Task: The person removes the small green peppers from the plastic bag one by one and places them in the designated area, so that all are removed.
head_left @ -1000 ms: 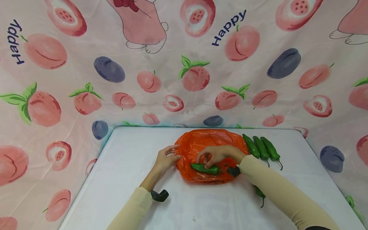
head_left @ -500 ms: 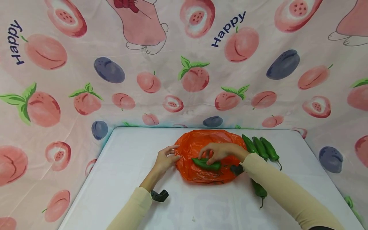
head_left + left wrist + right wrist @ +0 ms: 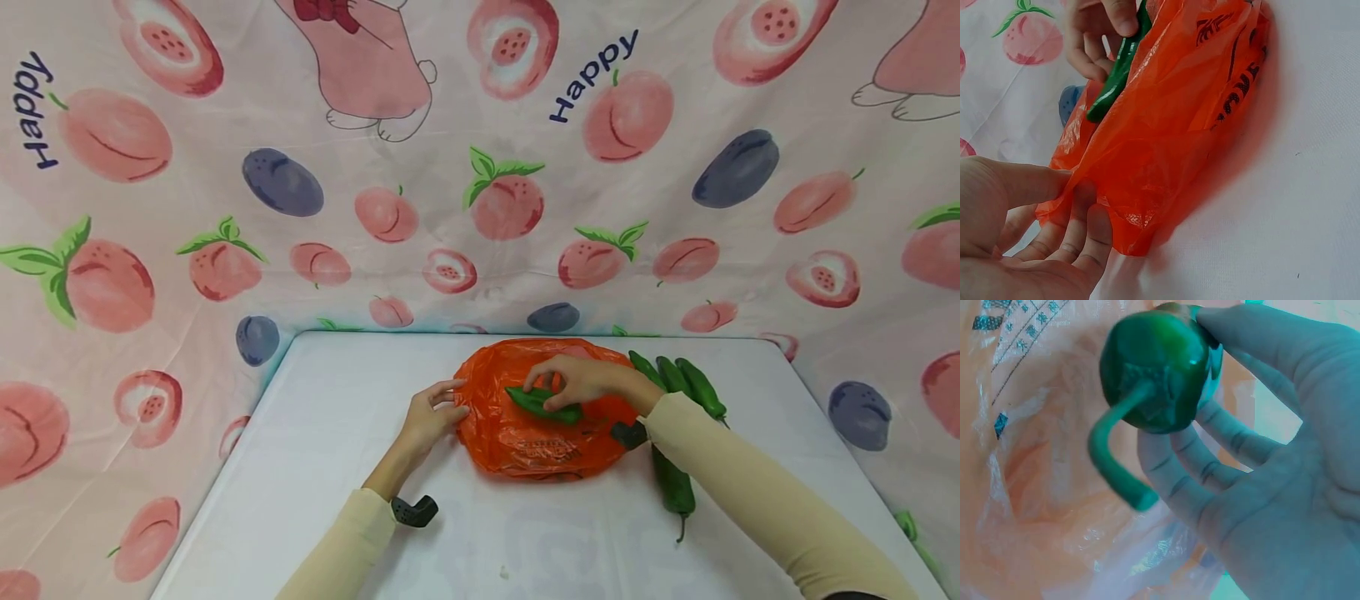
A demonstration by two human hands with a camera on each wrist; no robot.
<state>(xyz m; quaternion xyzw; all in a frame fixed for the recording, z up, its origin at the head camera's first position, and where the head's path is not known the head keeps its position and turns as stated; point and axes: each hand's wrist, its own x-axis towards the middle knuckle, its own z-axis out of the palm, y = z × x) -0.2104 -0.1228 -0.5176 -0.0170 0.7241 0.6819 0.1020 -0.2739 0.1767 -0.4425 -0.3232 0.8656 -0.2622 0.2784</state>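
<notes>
An orange-red plastic bag with dark print lies on the white table, its mouth spread open. My left hand pinches the bag's left edge between thumb and fingers, as the left wrist view shows up close. Over the bag, my right hand holds a green chili pepper between thumb and fingers. In the right wrist view that pepper faces the camera with its curved stem hanging down. From the left wrist view, the pepper's tip points down by the bag's rim.
Several more green peppers lie side by side to the right of the bag, partly behind the right forearm. Another green pepper lies nearer, below that forearm. A fruit-printed cloth hangs behind the white table.
My right hand has moved away from me over the bag with the pepper, uncovering print on the bag's near side. The left hand keeps its hold on the bag's edge.
</notes>
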